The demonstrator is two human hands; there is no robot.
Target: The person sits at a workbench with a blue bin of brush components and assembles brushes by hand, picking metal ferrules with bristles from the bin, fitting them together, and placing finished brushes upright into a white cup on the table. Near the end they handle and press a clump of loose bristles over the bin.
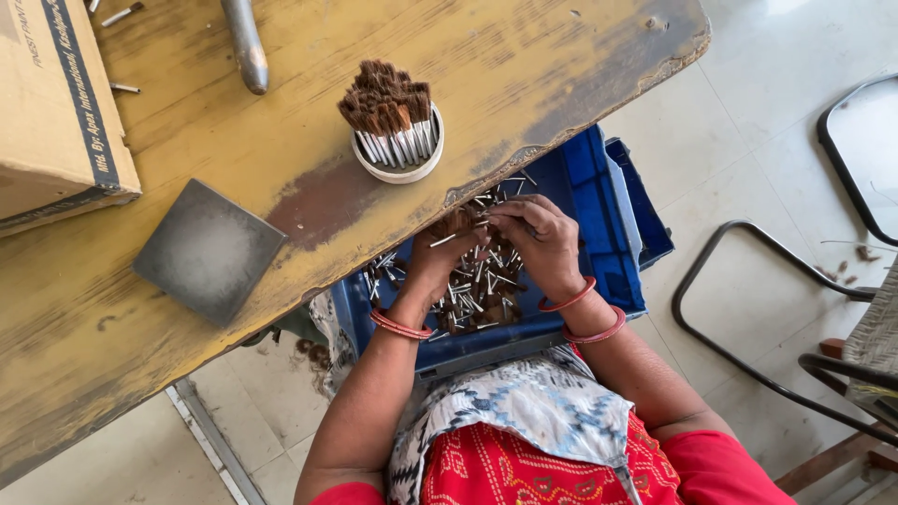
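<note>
Both hands in blue crate (613,243) at bench (524,65) edge: left hand (438,254) pinching brush (447,239), right hand (543,238) curled over pile, gathering; next needs firm bundle grip.

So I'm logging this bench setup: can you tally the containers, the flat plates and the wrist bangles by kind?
Blue plastic crates: 2, nested, holding loose small brushes
White round cup of brushes on the wooden table: 1
Cardboard box: 1
Grey square plate: 1
Red bangles: 3, one on the left hand wrist, two on the right hand wrist
Total: 8
</note>
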